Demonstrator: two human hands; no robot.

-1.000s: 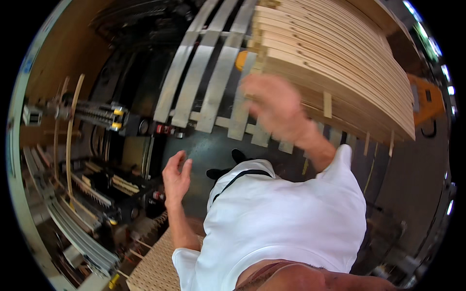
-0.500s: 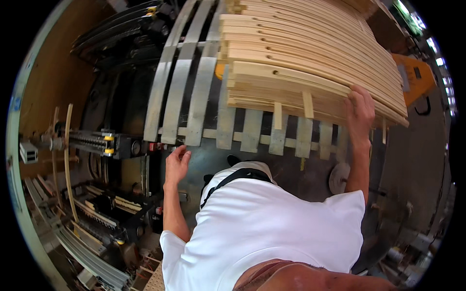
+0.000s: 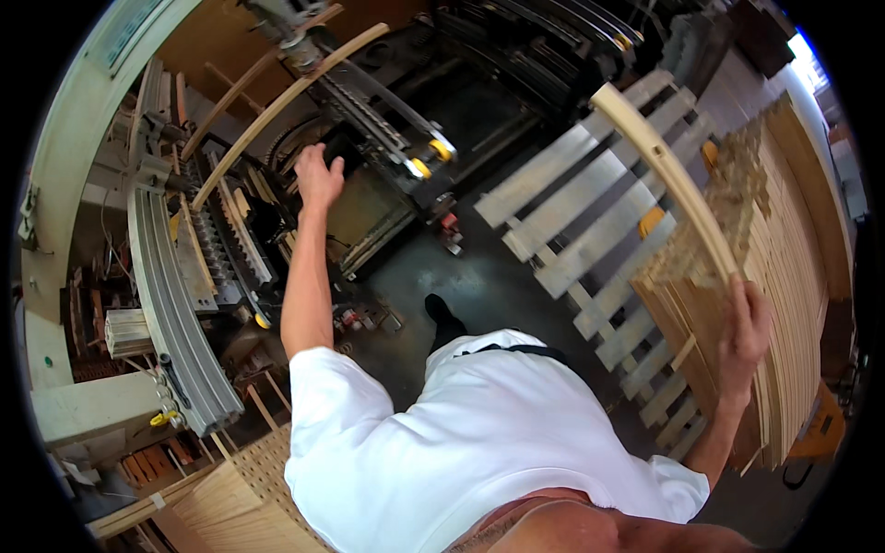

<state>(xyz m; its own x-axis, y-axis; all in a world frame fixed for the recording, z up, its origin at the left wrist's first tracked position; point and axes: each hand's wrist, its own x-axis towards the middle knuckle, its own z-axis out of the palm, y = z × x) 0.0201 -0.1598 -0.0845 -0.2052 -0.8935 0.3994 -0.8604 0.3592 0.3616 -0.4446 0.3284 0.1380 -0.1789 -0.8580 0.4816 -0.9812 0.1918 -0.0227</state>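
Observation:
My right hand (image 3: 749, 324) grips a long curved pale wooden slat (image 3: 666, 168), lifted off the big stack of curved slats (image 3: 793, 258) at the right; the slat arcs up and to the left above the stack. My left hand (image 3: 318, 175) is raised with fingers spread, holding nothing, over the dark machine (image 3: 369, 120) at the upper left. It is close to another curved slat (image 3: 277, 101) lying across that machine.
A grey slatted pallet (image 3: 590, 221) lies on the dark floor beside the stack. Curved metal rails (image 3: 171, 304) and machine parts fill the left side. A perforated wooden board (image 3: 249, 488) sits at the lower left. My dark shoe (image 3: 442, 318) shows on the floor.
My view has swung left toward the machine. My right hand has pulled one curved slat off the stack and holds it up. My left hand has reached farther up over the machine.

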